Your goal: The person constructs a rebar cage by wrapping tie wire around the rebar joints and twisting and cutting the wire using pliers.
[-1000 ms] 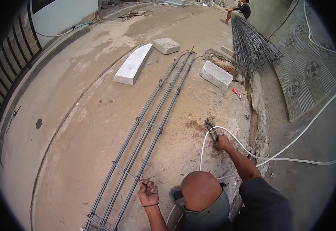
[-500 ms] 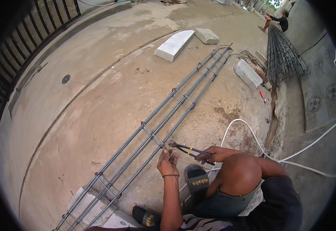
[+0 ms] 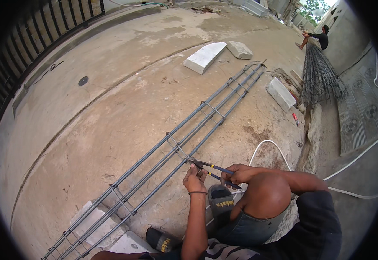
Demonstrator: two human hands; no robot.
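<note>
Both hands meet low in the centre of the view, over a long rebar cage (image 3: 171, 149) that lies diagonally across a bare concrete yard (image 3: 111, 108). Left hand (image 3: 194, 181) pinches closed at the near bar of the cage, right beside a square stirrup (image 3: 176, 147); what it pinches is too small to tell, perhaps tie wire. Right hand (image 3: 237, 173) is clenched around the handles of a pair of pincers (image 3: 210, 167) with dark blue grips, whose nose touches the same bar at the stirrup crossing. The person crouches, one bent knee (image 3: 267, 195) just under the right hand and a black sandal (image 3: 222, 201) below the tool.

Judging from this, a good tie calls for holding the stirrup square against the bar while the pincers grip close to the crossing, turning only until snug, since too much twist could snap thin wire.

Further off, pale concrete blocks (image 3: 204, 56) lie beside the cage's far end, more blocks prop its near end, a white hose (image 3: 271, 145) curves past the knee, and another person (image 3: 317, 39) sits by a stack of finished cages (image 3: 321, 78).
</note>
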